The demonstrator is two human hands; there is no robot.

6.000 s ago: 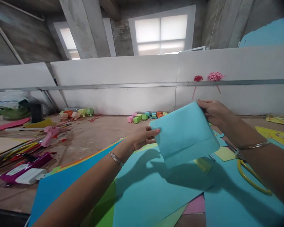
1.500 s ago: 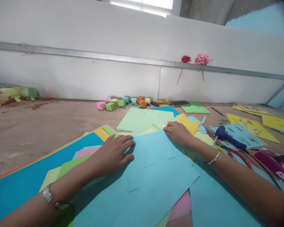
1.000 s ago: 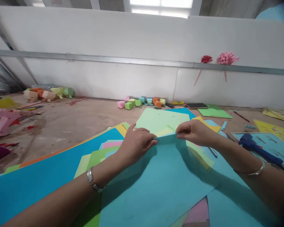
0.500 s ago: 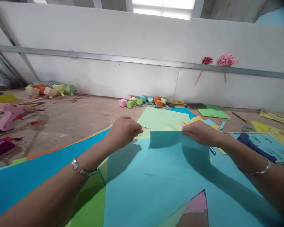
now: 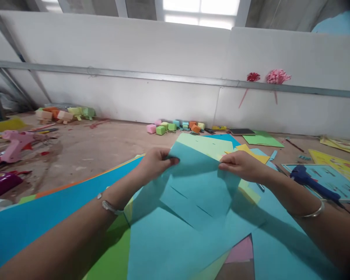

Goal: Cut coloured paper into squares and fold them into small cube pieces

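Observation:
A light blue sheet of paper (image 5: 195, 179) is held up at a tilt, its top edge away from me. Short dark slits show in its lower half. My left hand (image 5: 156, 163) pinches its upper left edge between thumb and fingers. Over on the other side, my right hand (image 5: 240, 165) grips the upper right corner the same way. Beneath it lies a larger light blue sheet (image 5: 151, 249), nearly the same colour, so the lower edge is hard to make out. A pale green sheet (image 5: 204, 144) with small slits lies just beyond the hands.
Small coloured paper cubes (image 5: 172, 127) stand by the wall. On the left are a pink glue gun (image 5: 14, 146) and a purple tool (image 5: 2, 182). A dark blue glue gun (image 5: 312, 182) rests on a picture board at right. Blue card (image 5: 61, 206) and green card (image 5: 113, 245) lie nearby.
The light blue sheet has been lifted and tilted, so its slit face now shows. Both hands have turned, with the thumbs now in view on the paper.

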